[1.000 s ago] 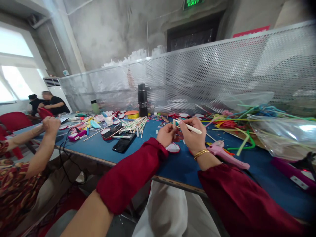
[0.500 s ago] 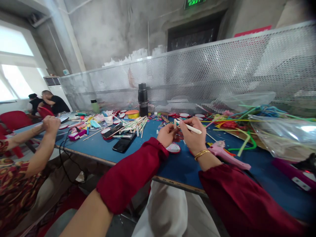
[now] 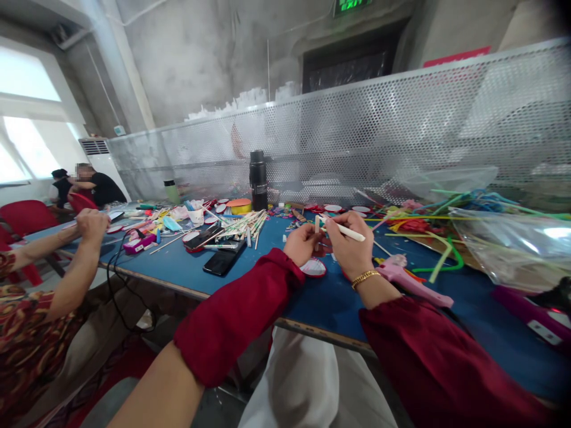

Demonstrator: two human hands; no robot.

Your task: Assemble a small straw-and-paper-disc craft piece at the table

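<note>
My left hand point(image 3: 301, 245) is closed, its fingertips pinching a short pale stick point(image 3: 317, 224) that stands upright. Close beside it, my right hand point(image 3: 354, 249) grips a cream pen-like stick point(image 3: 351, 232), whose tip points toward the left hand's stick. Whether the two touch I cannot make out. Below the hands lies a small round white dish point(image 3: 313, 268) with a red rim. A pink glue gun point(image 3: 413, 280) rests just right of my right wrist.
Left of my hands are a black phone point(image 3: 220, 264), a pile of patterned paper sticks point(image 3: 243, 226) and a black bottle point(image 3: 257, 181). Bent coloured tubes point(image 3: 455, 255) and a clear plastic bag point(image 3: 521, 238) lie right. A co-worker's hands point(image 3: 93, 224) are at the left table edge.
Both my hands keep almost the same place and grip, with only slight finger movement. The co-worker's hands at the left have shifted very slightly.
</note>
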